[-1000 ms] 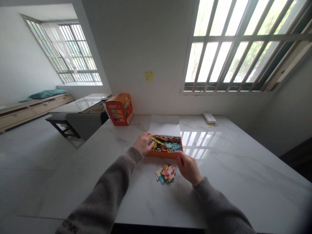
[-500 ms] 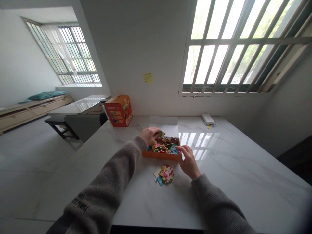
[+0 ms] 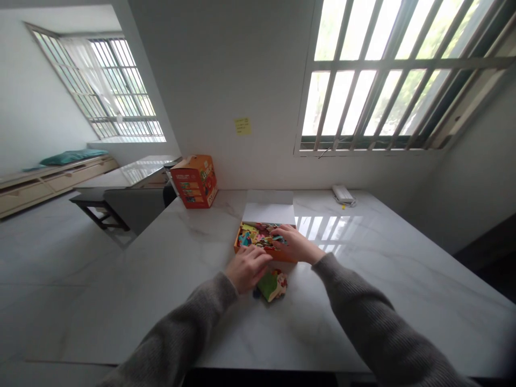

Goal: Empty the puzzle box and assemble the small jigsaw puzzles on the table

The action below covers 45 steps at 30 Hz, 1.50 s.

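An orange box [image 3: 266,253] of loose jigsaw puzzle pieces [image 3: 258,235] stands on the table, its white lid flap [image 3: 269,210] folded back. My right hand [image 3: 297,243] reaches over the box's right side, fingers spread among the pieces; its fingertips are partly lost in the clutter. In front of the box lies a small pile of puzzle pieces [image 3: 281,279], topped by a larger green piece [image 3: 267,286]. Beside that pile, at the box's front left, is my left hand [image 3: 246,267], its fingers loosely bent and apart, close to the green piece but not visibly gripping it.
A red-orange puzzle carton [image 3: 196,183] stands at the table's back left. By the wall at the back right lie a white power strip [image 3: 342,194] and its cable. A yellow note [image 3: 243,126] is stuck to the wall. The marble-patterned table [image 3: 363,279] extends to both sides.
My left hand has moved from the box's back left to its front, and a green piece now lies on the pile. My right hand has gone from the box's right edge in over the pieces.
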Tool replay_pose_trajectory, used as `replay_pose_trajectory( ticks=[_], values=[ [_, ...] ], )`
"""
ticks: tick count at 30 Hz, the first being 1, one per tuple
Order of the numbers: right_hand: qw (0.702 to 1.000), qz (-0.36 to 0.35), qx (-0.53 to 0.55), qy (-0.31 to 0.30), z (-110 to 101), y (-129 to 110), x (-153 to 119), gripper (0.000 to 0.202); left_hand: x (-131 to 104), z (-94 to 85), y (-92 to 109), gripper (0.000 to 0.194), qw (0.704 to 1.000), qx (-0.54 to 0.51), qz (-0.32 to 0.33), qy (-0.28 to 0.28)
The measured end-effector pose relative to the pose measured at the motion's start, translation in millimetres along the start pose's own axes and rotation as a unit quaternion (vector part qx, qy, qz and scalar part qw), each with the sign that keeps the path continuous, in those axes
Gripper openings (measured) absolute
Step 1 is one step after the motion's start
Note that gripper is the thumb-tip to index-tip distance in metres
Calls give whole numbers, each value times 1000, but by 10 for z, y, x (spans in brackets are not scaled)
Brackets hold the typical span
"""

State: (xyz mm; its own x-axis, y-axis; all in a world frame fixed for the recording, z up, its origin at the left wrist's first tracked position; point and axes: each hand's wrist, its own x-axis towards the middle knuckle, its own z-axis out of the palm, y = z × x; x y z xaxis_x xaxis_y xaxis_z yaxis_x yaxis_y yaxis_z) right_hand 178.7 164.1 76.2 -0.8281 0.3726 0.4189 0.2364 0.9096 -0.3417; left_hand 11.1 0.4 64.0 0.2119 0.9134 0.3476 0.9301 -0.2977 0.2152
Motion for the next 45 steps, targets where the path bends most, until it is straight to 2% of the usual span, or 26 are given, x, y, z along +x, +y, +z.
replay_pose_trajectory(
  ticks=[2, 3, 6, 9, 13, 18, 21, 23, 27, 28, 30, 32, 34, 37, 39, 41, 42, 45],
  values=[
    [998, -4, -27, -59, 54, 0, 139, 15, 187, -185, -206, 32, 999, 27, -28, 25],
    [996, -3, -43, -79, 84, 6, 191, 15, 289, -274, -322, 32, 998, 37, -49, 17],
    [993, 0, -70, -91, 154, 41, 264, 18, 543, -425, -627, 36, 990, 59, -69, -105],
    [997, -6, -57, -59, 185, 75, 225, 17, 661, -399, -797, 41, 981, 75, -58, -171],
    [999, 3, -34, -20, 210, 98, 124, 18, 701, -316, -885, 35, 981, 70, -48, -174],
    [1000, 12, -23, 17, 265, 121, 75, 22, 752, -398, -935, 20, 987, -35, -36, -150],
    [996, 35, -30, 73, 268, 121, 67, 23, 755, -519, -936, 17, 979, -140, -61, -135],
    [990, 57, -19, 129, 226, 87, 48, 21, 735, -599, -923, 22, 974, -187, -87, -93],
    [965, 102, 45, 238, 21, -132, -65, 28, 614, -728, -830, 34, 958, -254, -130, 34],
    [961, 113, 64, 246, -35, -214, -113, 29, 559, -750, -784, 36, 947, -286, -135, 64],
    [967, 115, 94, 205, -113, -384, -226, 26, 415, -765, -657, 39, 913, -362, -144, 121],
    [982, 106, 94, 128, -112, -523, -356, 22, 236, -718, -493, 41, 875, -426, -160, 164],
    [990, 103, 76, 62, -32, -601, -491, 20, 44, -580, -324, 43, 847, -461, -189, 183],
    [996, 82, 39, -10, 132, -604, -669, 16, -212, -210, -147, 43, 822, -467, -255, 204],
    [998, 53, 20, -37, 185, -565, -741, 15, -337, 72, -106, 41, 812, -456, -292, 218],
    [999, 32, 15, -33, 160, -519, -744, 16, -419, 298, -115, 39, 818, -436, -315, 205],
    [999, 28, 17, -18, 125, -495, -712, 18, -446, 375, -129, 36, 831, -412, -320, 193],
    [999, 20, 17, 32, 0, -403, -495, 21, -480, 454, -167, 18, 907, -247, -299, 162]
  ],
)
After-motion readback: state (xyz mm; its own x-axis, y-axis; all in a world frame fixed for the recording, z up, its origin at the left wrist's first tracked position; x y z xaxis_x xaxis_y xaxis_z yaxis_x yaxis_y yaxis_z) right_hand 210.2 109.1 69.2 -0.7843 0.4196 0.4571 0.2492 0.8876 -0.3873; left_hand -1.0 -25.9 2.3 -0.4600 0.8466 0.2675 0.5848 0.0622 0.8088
